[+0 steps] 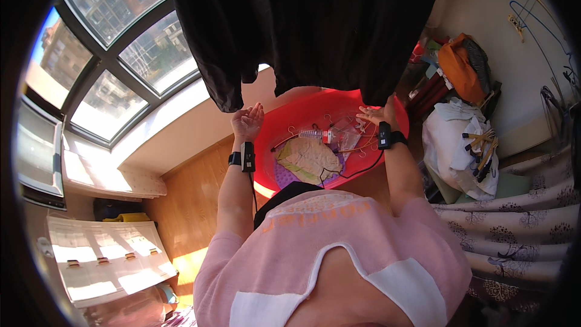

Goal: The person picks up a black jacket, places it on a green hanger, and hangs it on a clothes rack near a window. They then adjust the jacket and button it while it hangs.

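A large black cloth garment (308, 27) hangs down from the top of the view in front of me. My left hand (248, 120), palm up with fingers partly curled, is at the garment's lower left edge. At the lower right edge is my right hand (379, 112), its fingers spread; part of it is behind the cloth. Whether either hand grips the fabric is unclear. Below both stands a red plastic tub (268, 163), holding a clear plastic bottle (315, 135), several hangers (361, 147), a pale crumpled cloth (313, 156) and a purple textured mat (285, 176).
Windows (150, 54) with a sill line the left side. At right are a white bag (447, 145) with hangers on it, an orange bag (458, 68) and a patterned curtain (513, 222). A white cabinet (109, 254) stands lower left on the wooden floor (195, 195).
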`<state>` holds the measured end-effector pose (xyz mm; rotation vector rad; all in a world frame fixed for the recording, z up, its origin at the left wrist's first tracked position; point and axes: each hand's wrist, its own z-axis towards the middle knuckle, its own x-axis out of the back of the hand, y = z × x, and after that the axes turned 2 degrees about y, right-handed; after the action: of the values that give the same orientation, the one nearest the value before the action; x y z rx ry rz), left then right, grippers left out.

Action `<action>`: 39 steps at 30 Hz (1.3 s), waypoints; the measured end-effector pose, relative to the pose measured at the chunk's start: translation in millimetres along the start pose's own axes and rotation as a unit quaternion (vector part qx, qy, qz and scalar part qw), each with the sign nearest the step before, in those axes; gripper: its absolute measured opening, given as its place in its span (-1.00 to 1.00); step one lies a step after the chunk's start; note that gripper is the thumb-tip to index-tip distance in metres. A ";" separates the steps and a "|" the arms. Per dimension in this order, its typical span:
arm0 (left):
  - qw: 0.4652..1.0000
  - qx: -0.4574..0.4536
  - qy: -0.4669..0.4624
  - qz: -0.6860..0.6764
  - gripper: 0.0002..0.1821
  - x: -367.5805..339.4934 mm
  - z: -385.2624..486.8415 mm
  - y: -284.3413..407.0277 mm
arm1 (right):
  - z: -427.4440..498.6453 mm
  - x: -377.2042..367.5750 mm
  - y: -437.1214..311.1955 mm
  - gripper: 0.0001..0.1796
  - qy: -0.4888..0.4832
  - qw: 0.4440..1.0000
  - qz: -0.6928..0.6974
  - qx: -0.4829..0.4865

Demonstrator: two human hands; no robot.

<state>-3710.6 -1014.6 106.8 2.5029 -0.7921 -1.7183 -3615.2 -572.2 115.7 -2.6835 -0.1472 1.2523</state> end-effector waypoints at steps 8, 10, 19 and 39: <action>0.983 -0.044 0.013 0.177 -0.58 -87.5 61.1 -17.3 | 12.6 -30.2 22.3 0.25 -0.111 0.966 0.186 0.141; 0.974 -0.052 0.048 0.216 -0.46 -103.9 77.2 -16.9 | 10.8 -39.4 30.0 0.55 -0.007 0.988 0.119 0.096; 0.942 -0.100 0.041 0.318 0.16 -129.4 116.1 -1.1 | -8.5 -51.0 5.5 0.06 -0.252 0.960 -0.013 0.119; 0.815 -0.165 -0.045 0.553 -0.59 -115.8 98.6 11.4 | -33.0 -11.2 -62.1 -0.18 -0.151 0.954 -0.093 0.243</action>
<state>-3833.0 -950.6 171.6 1.2153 -1.3915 -1.3073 -3598.0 -517.1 157.4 -2.0085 -0.1104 1.4128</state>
